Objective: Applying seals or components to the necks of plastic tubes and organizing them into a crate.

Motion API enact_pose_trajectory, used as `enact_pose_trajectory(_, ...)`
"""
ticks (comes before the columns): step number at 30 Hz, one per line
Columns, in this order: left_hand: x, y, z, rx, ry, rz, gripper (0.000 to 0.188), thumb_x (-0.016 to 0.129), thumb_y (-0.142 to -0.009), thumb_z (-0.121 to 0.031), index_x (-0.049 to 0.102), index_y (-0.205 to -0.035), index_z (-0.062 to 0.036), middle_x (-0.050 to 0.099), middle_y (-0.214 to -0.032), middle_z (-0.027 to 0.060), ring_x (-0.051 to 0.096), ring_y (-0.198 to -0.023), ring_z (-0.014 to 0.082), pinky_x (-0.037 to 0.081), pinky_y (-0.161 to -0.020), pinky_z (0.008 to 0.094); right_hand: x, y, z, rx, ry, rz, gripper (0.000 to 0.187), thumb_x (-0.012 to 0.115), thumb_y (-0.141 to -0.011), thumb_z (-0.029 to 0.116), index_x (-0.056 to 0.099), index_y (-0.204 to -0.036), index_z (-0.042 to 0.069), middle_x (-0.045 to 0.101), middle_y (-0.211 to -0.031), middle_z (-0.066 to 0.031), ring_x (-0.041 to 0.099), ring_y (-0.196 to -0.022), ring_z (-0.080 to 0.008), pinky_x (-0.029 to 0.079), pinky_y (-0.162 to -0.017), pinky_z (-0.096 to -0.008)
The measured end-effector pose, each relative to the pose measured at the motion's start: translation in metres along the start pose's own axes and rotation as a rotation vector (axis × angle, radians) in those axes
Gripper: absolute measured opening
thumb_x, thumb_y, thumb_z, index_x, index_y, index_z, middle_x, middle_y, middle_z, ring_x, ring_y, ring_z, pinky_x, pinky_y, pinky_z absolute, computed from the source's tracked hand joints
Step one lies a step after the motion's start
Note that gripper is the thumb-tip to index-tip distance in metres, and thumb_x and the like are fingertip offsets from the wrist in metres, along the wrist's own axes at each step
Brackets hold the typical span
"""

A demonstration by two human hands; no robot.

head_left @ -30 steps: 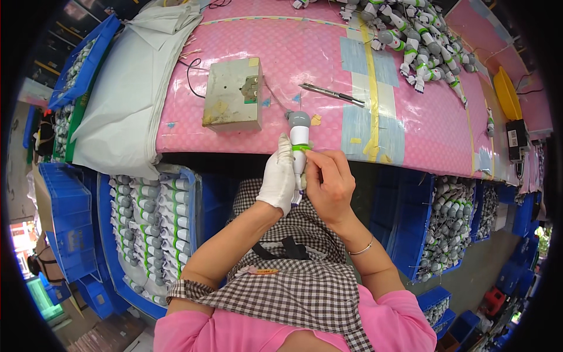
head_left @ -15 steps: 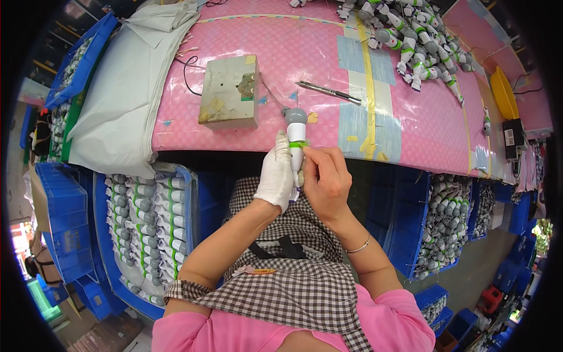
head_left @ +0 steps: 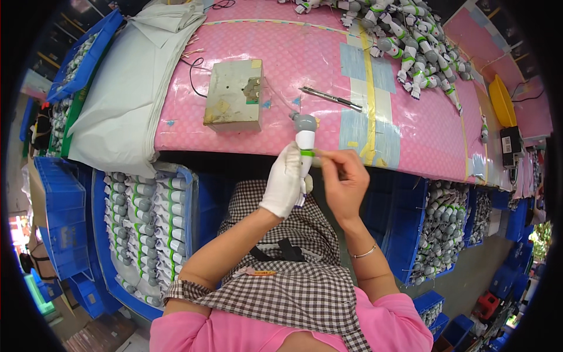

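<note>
My left hand (head_left: 282, 183), in a white glove, is closed around the lower part of a white toy limb (head_left: 305, 139). This limb has a grey rounded end, a bright green band and a dark-marked lower tip, and it stands roughly upright at the table's front edge, its grey end towards the table. A thin pale cable or wire meets the grey end. Bare, my right hand (head_left: 347, 179) has thumb and forefinger pinched just right of the green band. Whatever lies between those fingertips is too small to make out.
A worn metal box (head_left: 234, 97) sits on the pink-covered table (head_left: 281, 53), near a slim metal tool (head_left: 331, 98). Similar toy limbs (head_left: 419, 47) are heaped at far right. Blue crates hold more limbs at left (head_left: 101, 234) and right (head_left: 410, 229). White sheeting (head_left: 129, 88) covers the left side.
My right hand has moved right and slightly away from the limb, fingertips still near the green band. The view has shifted a little; the left hand keeps its grip.
</note>
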State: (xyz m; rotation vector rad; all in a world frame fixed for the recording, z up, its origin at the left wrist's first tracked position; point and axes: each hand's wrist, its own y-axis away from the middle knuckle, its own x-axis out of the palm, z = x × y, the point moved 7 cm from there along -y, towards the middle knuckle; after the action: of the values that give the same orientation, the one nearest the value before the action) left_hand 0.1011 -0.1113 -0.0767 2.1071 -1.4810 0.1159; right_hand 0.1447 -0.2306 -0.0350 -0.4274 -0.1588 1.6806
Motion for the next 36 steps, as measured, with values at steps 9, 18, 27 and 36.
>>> enact_pose_trajectory(9,-0.015,-0.003,-0.015,0.294,-0.517,-0.114,0.060,0.066,-0.081,0.004,0.040,-0.135,0.0010,0.059,-0.098,0.0078,0.056,-0.068,0.0076,0.049,-0.061,0.0226,-0.071,-0.053,-0.040,-0.031,0.137,-0.302,0.012,0.062,-0.088,0.004,0.066,-0.099,-0.001,0.062,-0.082,-0.0001,0.050,-0.063,-0.0062,0.040,-0.056,-0.0209)
enact_pose_trajectory(18,0.006,0.000,-0.039,-0.053,0.026,0.260,0.051,0.060,-0.092,-0.028,0.043,-0.129,0.0025,0.058,-0.101,0.0088,0.060,-0.079,0.0150,0.053,-0.074,0.0303,-0.071,-0.080,-0.044,-0.191,0.873,-0.156,0.015,0.061,-0.084,0.009,0.068,-0.096,0.005,0.063,-0.087,-0.0107,0.056,-0.092,-0.0295,0.043,-0.084,-0.0373)
enact_pose_trajectory(27,0.022,-0.007,-0.063,-0.057,0.682,0.423,0.059,0.034,-0.095,-0.053,0.037,-0.137,-0.0115,0.062,-0.104,0.0092,0.056,-0.110,0.0315,0.044,-0.095,0.0560,-0.070,-0.034,0.014,-0.360,0.463,-0.374,0.017,0.062,-0.084,0.002,0.065,-0.100,0.000,0.064,-0.090,-0.0102,0.059,-0.082,-0.0199,0.047,-0.076,-0.0308)
enact_pose_trajectory(36,0.014,-0.018,-0.057,-0.203,0.988,0.606,0.067,0.029,-0.093,-0.059,0.039,-0.137,-0.0100,0.060,-0.116,0.0113,0.052,-0.117,0.0294,0.042,-0.096,0.0593,-0.021,-0.017,-0.003,-0.029,-0.047,-0.019,0.018,0.058,-0.089,0.003,0.065,-0.105,-0.001,0.065,-0.082,-0.0043,0.058,-0.073,-0.0076,0.046,-0.065,-0.0219)
